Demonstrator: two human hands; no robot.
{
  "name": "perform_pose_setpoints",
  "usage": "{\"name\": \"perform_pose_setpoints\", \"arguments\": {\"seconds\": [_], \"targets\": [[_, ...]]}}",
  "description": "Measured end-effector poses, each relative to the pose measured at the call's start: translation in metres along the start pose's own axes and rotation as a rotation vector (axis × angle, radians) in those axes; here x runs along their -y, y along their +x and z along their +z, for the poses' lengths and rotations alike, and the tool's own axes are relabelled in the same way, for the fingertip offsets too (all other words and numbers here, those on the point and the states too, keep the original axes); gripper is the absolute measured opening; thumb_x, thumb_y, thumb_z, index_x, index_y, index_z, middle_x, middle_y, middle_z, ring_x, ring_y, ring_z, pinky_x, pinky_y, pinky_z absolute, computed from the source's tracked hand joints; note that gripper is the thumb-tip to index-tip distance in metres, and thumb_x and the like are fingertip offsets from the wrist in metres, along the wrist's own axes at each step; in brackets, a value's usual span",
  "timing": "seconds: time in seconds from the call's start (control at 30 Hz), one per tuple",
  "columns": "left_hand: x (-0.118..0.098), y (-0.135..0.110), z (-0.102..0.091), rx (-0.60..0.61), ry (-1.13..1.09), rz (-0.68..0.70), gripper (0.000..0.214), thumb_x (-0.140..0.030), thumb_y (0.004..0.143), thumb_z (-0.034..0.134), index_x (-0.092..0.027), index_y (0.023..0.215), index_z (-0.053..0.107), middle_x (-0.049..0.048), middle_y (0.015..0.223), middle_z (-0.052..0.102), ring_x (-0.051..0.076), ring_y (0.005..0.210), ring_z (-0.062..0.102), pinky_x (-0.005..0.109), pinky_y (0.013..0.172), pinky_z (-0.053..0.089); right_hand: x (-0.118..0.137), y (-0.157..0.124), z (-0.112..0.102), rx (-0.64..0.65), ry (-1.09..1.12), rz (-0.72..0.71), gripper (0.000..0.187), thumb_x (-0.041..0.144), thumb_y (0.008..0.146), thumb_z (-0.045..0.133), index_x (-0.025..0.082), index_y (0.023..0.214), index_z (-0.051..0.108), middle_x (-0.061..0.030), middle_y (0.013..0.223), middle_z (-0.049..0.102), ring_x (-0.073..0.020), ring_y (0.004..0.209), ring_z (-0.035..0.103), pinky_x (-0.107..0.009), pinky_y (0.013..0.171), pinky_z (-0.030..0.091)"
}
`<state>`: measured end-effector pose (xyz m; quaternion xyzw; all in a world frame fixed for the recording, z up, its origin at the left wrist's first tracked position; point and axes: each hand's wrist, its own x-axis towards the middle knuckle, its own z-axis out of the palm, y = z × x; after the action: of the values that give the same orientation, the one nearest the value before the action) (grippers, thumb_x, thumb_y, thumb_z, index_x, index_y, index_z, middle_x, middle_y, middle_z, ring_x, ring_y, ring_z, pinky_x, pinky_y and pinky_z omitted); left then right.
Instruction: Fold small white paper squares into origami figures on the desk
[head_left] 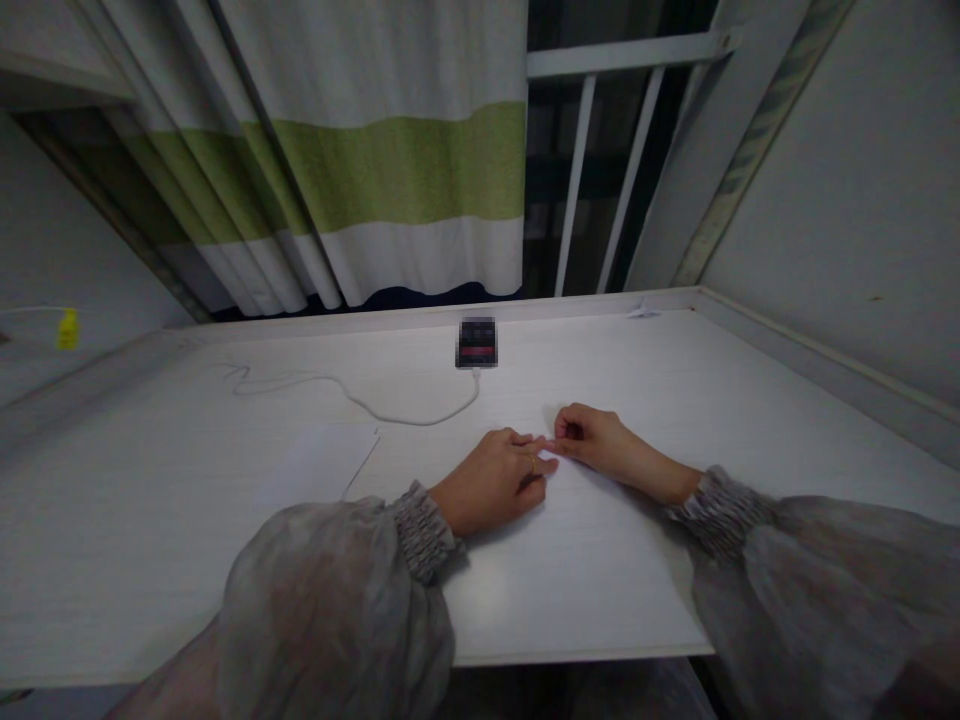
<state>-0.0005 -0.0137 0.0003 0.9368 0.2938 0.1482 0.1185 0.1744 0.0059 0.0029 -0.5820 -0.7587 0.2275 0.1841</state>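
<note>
Grey sleeves over white desk, curtain beyond; hands meet, whether gripping unclear.

phone at back of desk, cable running left from it, left hand beside right hand, paper left of both, curtain behind, window bars right of curtain

Dim pic w/ soft glare on white desk nr front edge.

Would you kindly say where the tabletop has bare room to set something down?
Bare tabletop shows between the right hand and right wall, and left of the left sleeve. Mid-table is crowded: left hand, dark device, white cable.
</note>
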Motion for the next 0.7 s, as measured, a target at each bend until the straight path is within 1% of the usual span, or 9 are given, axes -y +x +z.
{"name": "perform_pose_setpoints", "arguments": {"seconds": [0.13,0.27,0.37,0.43,0.6,0.7], "targets": [[0.0035,-0.0016,0.0008,-0.036,-0.062,0.013,0.028,-0.021,0.08,0.046,-0.02,0.105,0.057,0.0048,0.117,0.058,0.016,0.109,0.049,0.035,0.095,0.034,0.0018,-0.0001,-0.0007,0.002,-0.019,-0.014,0.014,0.025,0.073,0.057,0.017,0.065,0.05,-0.0006,0.068,0.054,-0.0127,0.063,0.047,-0.025,0.06,0.033],[0.0046,-0.0005,0.0014,-0.059,-0.051,-0.002,0.029,-0.032,0.083,0.045,-0.018,0.107,0.057,0.0061,0.117,0.058,0.018,0.1,0.053,0.038,0.091,0.035,0.0025,0.0005,-0.0011,0.015,-0.025,-0.01,0.008,0.018,0.071,0.057,0.017,0.066,0.051,0.0004,0.067,0.053,-0.0125,0.063,0.047,-0.025,0.061,0.033],[0.0043,-0.0002,0.002,-0.049,0.005,-0.005,0.035,-0.04,0.083,0.044,-0.016,0.104,0.059,0.0083,0.116,0.057,0.019,0.094,0.052,0.038,0.088,0.037,0.0015,0.001,-0.0005,0.019,-0.009,-0.009,0.009,0.02,0.071,0.058,0.017,0.065,0.051,0.0009,0.066,0.052,-0.0126,0.063,0.048,-0.025,0.06,0.033],[0.0049,-0.001,0.0023,-0.046,0.033,0.007,0.039,-0.042,0.083,0.044,-0.015,0.106,0.058,0.0092,0.118,0.056,0.02,0.094,0.05,0.038,0.088,0.037,0.0004,0.0015,0.0001,0.023,-0.001,-0.009,0.011,0.022,0.071,0.058,0.017,0.065,0.051,0.0011,0.065,0.052,-0.0125,0.063,0.047,-0.025,0.06,0.032],[0.0083,-0.0026,0.0002,0.026,0.163,0.1,0.046,-0.048,0.082,0.042,-0.017,0.114,0.054,0.0117,0.124,0.05,0.023,0.095,0.048,0.042,0.086,0.037,-0.0006,0.0024,0.0008,0.014,0.007,-0.004,0.014,0.027,0.071,0.059,0.017,0.064,0.051,0.0009,0.064,0.052,-0.0127,0.062,0.047,-0.025,0.06,0.032],[0.0089,-0.0018,-0.0022,0.06,0.249,0.157,0.053,-0.051,0.082,0.038,-0.014,0.116,0.052,0.0147,0.123,0.049,0.024,0.095,0.048,0.042,0.084,0.039,0.0002,0.0018,-0.0001,0.017,0.004,-0.004,0.013,0.025,0.07,0.059,0.017,0.064,0.051,0.0008,0.064,0.053,-0.0126,0.062,0.048,-0.025,0.06,0.032]]}}
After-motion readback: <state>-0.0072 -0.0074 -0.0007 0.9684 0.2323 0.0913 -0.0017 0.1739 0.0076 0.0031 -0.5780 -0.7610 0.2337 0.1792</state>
